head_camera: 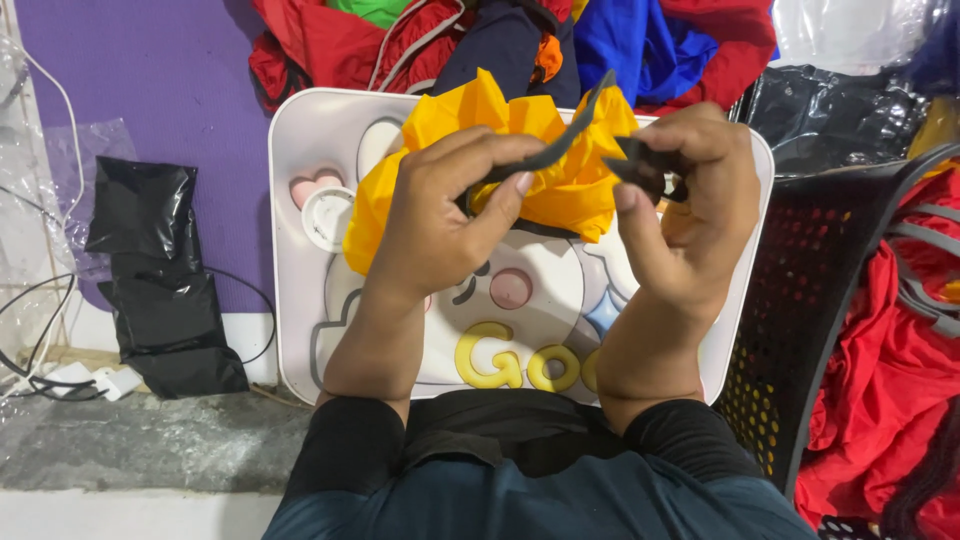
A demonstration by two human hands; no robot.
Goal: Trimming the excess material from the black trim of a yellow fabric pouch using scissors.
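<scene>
Together, both hands [560, 215] gripping yellow cloth [520, 160].

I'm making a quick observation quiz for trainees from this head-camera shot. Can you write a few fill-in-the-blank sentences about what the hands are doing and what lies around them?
1. Both hands, the left hand and the right hand, hold a bunched cloth whose colour is ____.
2. The dark strap is pinched by the ____ hand.
3. Under the hands lies a white lap tray, resting on a mat coloured ____.
4. On the person's right stands a black basket holding ____ fabric.

Missing words: yellow; left; purple; red
</scene>
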